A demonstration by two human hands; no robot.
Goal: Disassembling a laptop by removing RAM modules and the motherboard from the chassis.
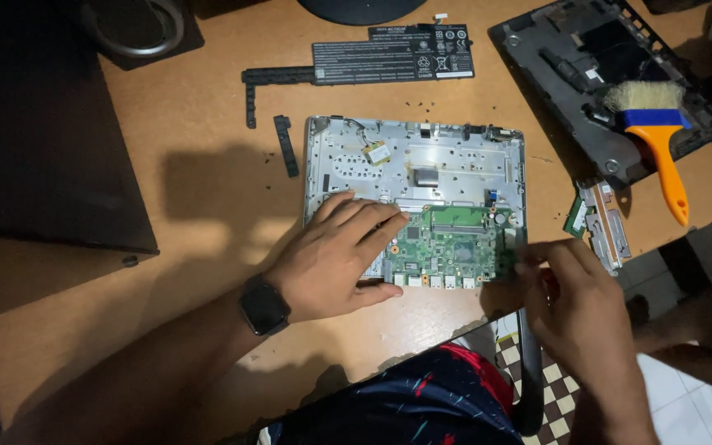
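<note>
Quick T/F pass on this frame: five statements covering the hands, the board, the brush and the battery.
1. The left hand rests flat on the open laptop chassis, fingers on the left edge of the green motherboard. True.
2. The right hand holds the orange-handled brush. False: the brush lies on a separate dark laptop cover at the upper right, and the right hand is at the right end of the motherboard.
3. The black battery pack is seated in the chassis. False: it lies on the wooden table behind the chassis.
4. A smartwatch is on the left wrist. True.
5. The motherboard sits at the near edge of the chassis. True.
</note>
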